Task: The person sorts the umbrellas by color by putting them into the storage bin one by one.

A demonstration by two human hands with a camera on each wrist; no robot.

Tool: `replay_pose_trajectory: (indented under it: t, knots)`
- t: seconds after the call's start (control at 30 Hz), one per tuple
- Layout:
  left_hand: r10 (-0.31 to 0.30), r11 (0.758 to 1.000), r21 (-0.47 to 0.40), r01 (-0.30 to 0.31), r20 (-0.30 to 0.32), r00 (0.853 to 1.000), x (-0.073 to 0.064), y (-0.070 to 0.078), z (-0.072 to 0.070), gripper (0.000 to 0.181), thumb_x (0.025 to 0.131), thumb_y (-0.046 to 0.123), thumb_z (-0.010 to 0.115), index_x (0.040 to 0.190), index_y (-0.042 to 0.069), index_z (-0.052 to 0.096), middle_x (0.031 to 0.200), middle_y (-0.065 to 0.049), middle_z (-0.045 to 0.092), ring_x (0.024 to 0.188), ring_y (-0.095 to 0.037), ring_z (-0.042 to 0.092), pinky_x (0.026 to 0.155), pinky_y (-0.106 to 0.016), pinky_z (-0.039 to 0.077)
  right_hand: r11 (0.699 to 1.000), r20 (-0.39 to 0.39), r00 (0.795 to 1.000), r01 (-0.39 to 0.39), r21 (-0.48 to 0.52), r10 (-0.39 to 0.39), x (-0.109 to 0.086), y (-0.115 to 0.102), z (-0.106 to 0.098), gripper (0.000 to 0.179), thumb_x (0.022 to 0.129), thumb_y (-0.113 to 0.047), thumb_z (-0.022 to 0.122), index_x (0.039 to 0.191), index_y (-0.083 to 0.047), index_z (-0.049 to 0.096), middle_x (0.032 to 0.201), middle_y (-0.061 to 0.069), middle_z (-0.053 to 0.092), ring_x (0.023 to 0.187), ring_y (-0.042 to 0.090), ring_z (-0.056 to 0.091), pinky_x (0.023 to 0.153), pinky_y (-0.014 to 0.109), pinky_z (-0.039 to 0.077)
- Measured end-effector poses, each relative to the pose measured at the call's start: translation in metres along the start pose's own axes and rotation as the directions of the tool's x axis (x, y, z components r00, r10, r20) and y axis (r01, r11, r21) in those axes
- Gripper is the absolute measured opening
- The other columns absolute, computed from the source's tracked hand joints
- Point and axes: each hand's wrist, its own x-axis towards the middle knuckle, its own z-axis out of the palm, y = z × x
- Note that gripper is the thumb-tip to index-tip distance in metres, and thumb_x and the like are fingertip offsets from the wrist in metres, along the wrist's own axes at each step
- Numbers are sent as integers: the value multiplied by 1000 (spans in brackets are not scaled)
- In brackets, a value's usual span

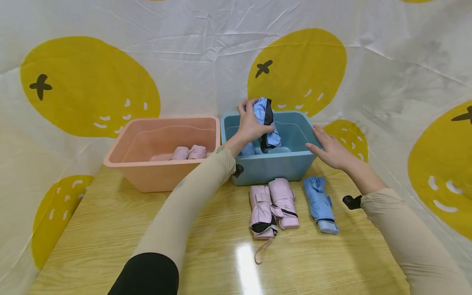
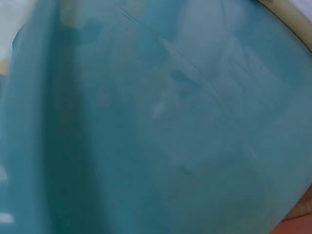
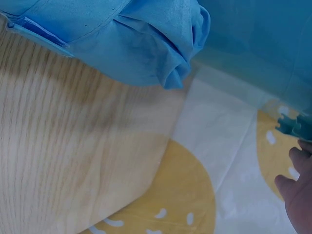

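My left hand (image 1: 252, 125) grips a folded light-blue umbrella (image 1: 273, 137) with a dark underside, tilted inside the mouth of the teal bin (image 1: 273, 164). Part of another blue umbrella (image 1: 248, 149) shows low in that bin, behind its front wall. At the bin's right rim rests my right hand (image 1: 333, 152), fingers straight. The bin wall (image 2: 170, 122) fills most of the left wrist view, and the held umbrella is out of sight there. In the right wrist view, fingers of my right hand (image 3: 300, 190) touch the rim at the right edge.
Two folded pink umbrellas (image 1: 282, 200) and a blue umbrella (image 1: 320, 205) lie on the wooden table (image 1: 206, 246) before the teal bin. Left of it stands a peach bin (image 1: 158, 176) with two pink umbrellas (image 1: 197, 152) inside. A patterned cloth (image 1: 184, 61) hangs behind.
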Motion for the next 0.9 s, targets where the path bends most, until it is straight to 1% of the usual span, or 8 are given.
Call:
replay_pose_trajectory:
  t: [0.13,0.27,0.37,0.43,0.57,0.7,0.8,0.9]
  knots:
    - [-53,994,103,47,57,997,5,-11,8,96,83,21,88,159,20,30,163,-8,7,126,-32,45,101,-41,48,1000,2,1000,-3,-2,3,0,-2,0,83,110,-50,41,166,-2,3,173,19,-1,158,42,2,124,65,2]
    - [-135,978,178,113,117,984,3,-21,13,95,84,25,87,159,15,30,163,-13,9,127,-35,46,102,-45,47,1000,5,1000,-5,6,5,-1,-5,1,83,110,-49,42,166,-1,3,173,20,-2,158,43,2,124,65,2]
    - [-206,964,206,169,171,963,1,-26,15,94,84,28,87,158,14,31,162,-16,10,130,-33,46,103,-44,48,1000,6,1000,-4,11,4,-1,-6,0,83,110,-48,43,166,-1,3,173,20,-2,158,43,2,124,64,2]
    - [-241,956,222,192,223,944,1,-27,15,93,84,29,88,156,13,32,162,-18,10,133,-33,45,104,-44,48,1000,5,1000,-3,9,3,-1,-7,-1,83,110,-48,43,166,-1,3,173,20,-1,158,43,2,124,64,2]
    - [-289,942,260,211,316,904,2,-27,13,95,83,33,89,156,12,32,164,-20,9,136,-35,42,108,-47,45,1000,5,1000,-10,0,10,-2,-9,-4,83,110,-48,43,166,-1,4,173,20,-1,158,42,3,124,64,3]
    - [-327,929,297,221,374,868,1,-26,11,97,84,36,87,158,12,29,165,-21,9,140,-37,37,111,-48,42,1000,5,1000,-12,-5,13,-5,-7,-3,83,110,-49,42,166,-2,4,174,19,-2,158,42,3,124,64,3]
    - [-341,921,327,214,407,848,2,-26,10,96,86,38,85,159,13,28,165,-20,10,142,-37,34,112,-48,40,1000,5,1000,-12,-2,12,-6,-6,-4,83,110,-49,42,166,-2,4,174,18,-2,158,42,3,124,63,2]
    - [-357,910,356,213,411,839,4,-28,9,93,88,40,83,160,15,30,164,-18,14,138,-35,36,111,-45,41,1000,6,1000,-9,1,9,-5,-8,-4,83,110,-49,42,166,-1,4,174,18,-2,158,42,3,124,63,1]
